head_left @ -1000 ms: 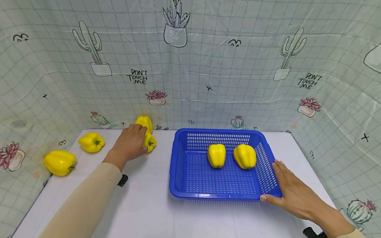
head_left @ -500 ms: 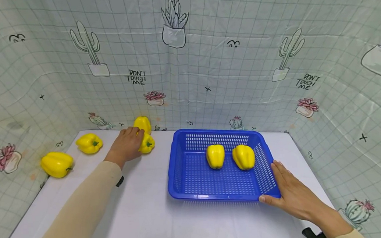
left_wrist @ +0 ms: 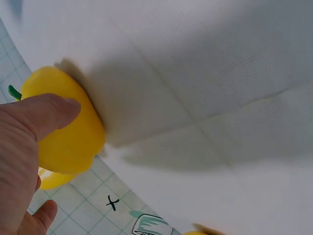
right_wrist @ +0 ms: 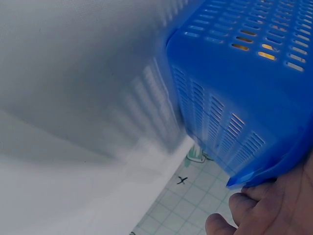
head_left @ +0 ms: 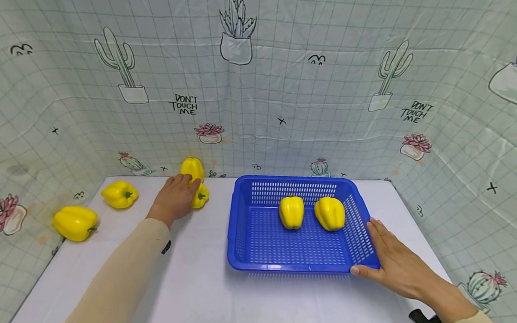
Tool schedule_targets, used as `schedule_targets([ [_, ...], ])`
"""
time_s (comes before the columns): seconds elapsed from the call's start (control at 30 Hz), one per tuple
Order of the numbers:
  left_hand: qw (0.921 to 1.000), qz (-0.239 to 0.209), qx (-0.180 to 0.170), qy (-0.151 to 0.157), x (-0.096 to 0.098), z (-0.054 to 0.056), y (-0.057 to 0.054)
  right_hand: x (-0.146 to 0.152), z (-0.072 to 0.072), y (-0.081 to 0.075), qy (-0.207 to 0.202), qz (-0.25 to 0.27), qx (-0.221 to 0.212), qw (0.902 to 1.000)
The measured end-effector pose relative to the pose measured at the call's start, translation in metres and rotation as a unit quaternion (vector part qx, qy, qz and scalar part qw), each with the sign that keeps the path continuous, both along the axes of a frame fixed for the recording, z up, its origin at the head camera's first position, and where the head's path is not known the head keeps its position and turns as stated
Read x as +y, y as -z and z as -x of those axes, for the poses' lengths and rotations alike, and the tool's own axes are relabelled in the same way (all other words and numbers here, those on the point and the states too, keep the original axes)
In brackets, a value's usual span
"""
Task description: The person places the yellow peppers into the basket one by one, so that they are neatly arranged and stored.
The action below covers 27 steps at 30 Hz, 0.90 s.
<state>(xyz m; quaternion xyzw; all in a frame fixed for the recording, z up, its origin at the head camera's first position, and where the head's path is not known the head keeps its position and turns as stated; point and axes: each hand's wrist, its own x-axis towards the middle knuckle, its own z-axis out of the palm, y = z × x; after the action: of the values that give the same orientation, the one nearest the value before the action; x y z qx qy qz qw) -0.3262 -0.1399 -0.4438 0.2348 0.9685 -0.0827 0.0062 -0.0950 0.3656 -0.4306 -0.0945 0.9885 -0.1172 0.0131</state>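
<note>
My left hand [head_left: 174, 200] is over a yellow bell pepper [head_left: 200, 197] with a green stem at the back left of the table. In the left wrist view the thumb lies across this bell pepper's side; the hand hides part of it. Another yellow bell pepper [head_left: 192, 167] sits right behind. My right hand [head_left: 400, 261] rests against the near right corner of a blue plastic basket [head_left: 263, 236], fingers straight along the right side, thumb on the front rim. Inside the basket lie two yellow bell peppers, one near the middle [head_left: 291, 213] and one farther right [head_left: 330, 214].
Two more yellow bell peppers lie at the table's left edge, one farther back [head_left: 120, 194], the other nearer [head_left: 75, 223]. A patterned cloth [head_left: 276, 95] hangs behind and at both sides of the white table [head_left: 205, 295].
My left thumb has moved up onto the bell pepper's side. The view has shifted slightly. My right hand stays at the basket corner.
</note>
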Motion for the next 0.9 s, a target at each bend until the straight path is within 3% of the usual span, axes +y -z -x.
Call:
schedule_targets([
  [0.2, 1.0000, -0.007, 0.001, -0.001, -0.002, -0.002, 0.003, 0.000, 0.000, 0.001, 0.002, 0.001, -0.002, 1.0000],
  [0.47, 0.9974, -0.067, -0.023, -0.015, -0.007, -0.012, 0.008, -0.001, 0.000, 0.000, 0.000, 0.005, 0.000, 1.0000],
  [0.67, 0.9922, -0.113, -0.026, -0.046, -0.003, -0.025, 0.016, 0.000, 0.000, 0.000, -0.004, 0.011, -0.002, 0.9999],
  [0.9, 0.9796, -0.159, -0.030, -0.118, 0.013, -0.043, 0.023, 0.000, 0.002, 0.001, -0.005, 0.005, -0.003, 1.0000],
])
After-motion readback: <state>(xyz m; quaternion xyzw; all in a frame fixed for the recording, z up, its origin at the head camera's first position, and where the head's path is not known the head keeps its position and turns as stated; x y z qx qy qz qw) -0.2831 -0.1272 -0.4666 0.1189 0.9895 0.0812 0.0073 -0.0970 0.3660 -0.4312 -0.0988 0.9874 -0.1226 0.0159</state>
